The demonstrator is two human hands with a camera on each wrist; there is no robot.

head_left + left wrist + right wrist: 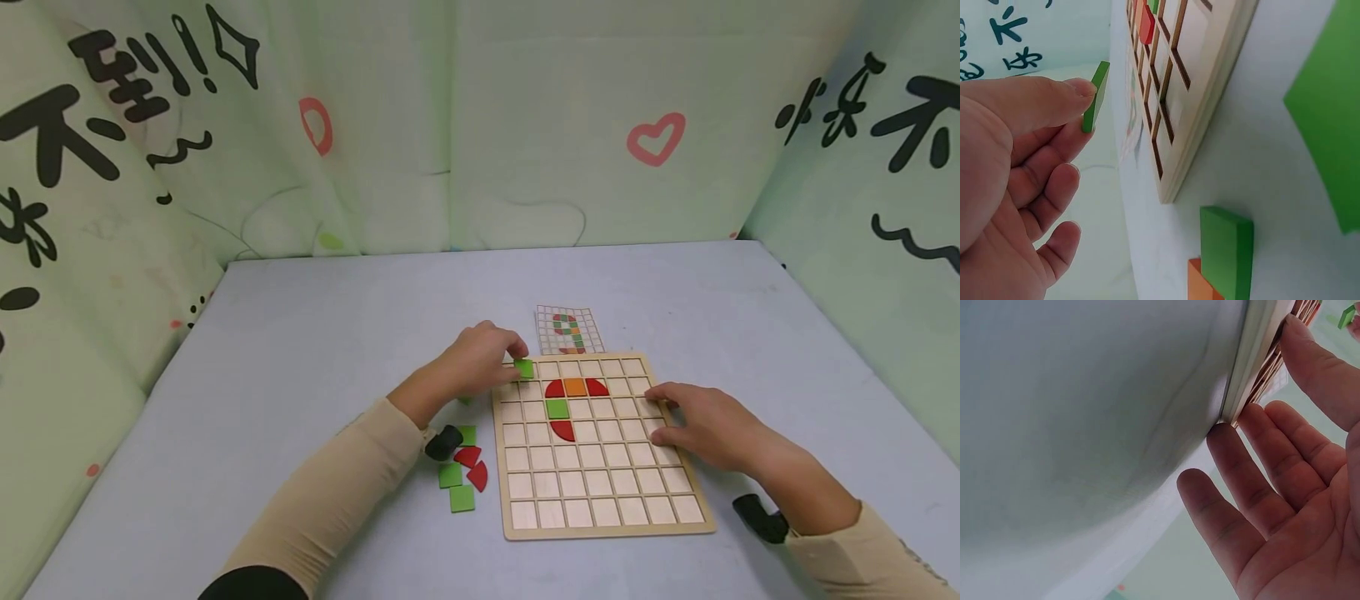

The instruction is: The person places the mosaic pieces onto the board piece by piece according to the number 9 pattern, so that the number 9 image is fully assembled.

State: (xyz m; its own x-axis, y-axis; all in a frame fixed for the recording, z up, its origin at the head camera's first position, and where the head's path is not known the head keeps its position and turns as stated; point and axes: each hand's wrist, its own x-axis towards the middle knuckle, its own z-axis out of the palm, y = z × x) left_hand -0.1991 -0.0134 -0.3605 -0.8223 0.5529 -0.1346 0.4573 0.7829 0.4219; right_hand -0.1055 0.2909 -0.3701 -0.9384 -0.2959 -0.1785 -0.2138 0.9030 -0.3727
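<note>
My left hand (480,358) pinches a green square tile (524,368) between thumb and forefinger, above the upper left corner of a wooden grid board (607,531). In the left wrist view that tile (1097,90) is held up off the board, its other side hidden. On the board, an orange square tile (575,387) lies between two red quarter-round tiles; below the left one come a green square tile (557,408) and another red quarter-round tile (562,430). My right hand (708,425) touches the board's right edge with fairly straight fingers, thumb on the rim.
A printed pattern card (567,325) lies behind the board, its lower edge meeting the board's back. Left of the board are loose green squares (462,498) and red quarter-rounds (477,476). An orange piece (1199,281) shows there in the left wrist view. Printed curtains surround the white table (337,333).
</note>
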